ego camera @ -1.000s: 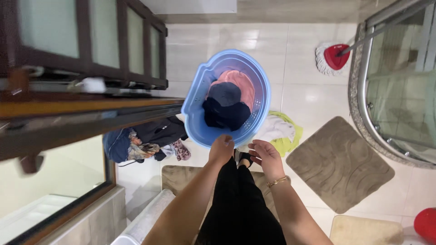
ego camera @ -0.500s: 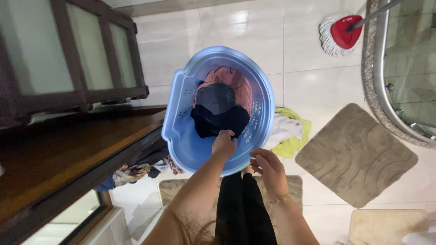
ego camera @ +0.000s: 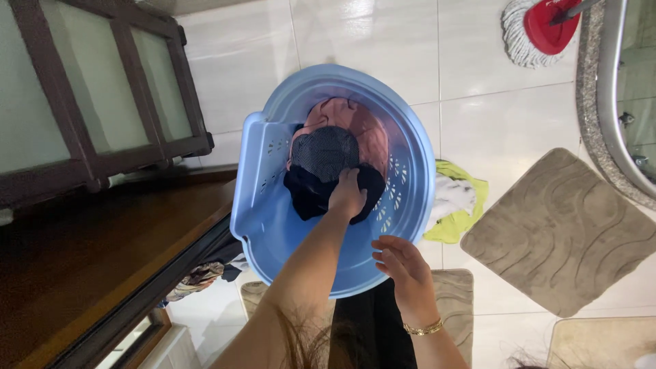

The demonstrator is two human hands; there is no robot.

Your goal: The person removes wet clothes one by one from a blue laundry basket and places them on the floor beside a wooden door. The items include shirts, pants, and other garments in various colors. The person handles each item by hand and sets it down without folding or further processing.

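Since a second ago the left hand (ego camera: 347, 195) has gone from the rim down into the round blue plastic laundry basket (ego camera: 273, 212) on the tiled floor, closing on dark navy clothing (ego camera: 311, 191); the right hand (ego camera: 400, 263) hovers open, empty. The bundle's long axis lies crosswise, below a pink garment (ego camera: 365, 126)

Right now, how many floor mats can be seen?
3: one grey-brown mat at right near the shower, one under the person's legs, one at the bottom right corner, cut off. Others may be hidden.
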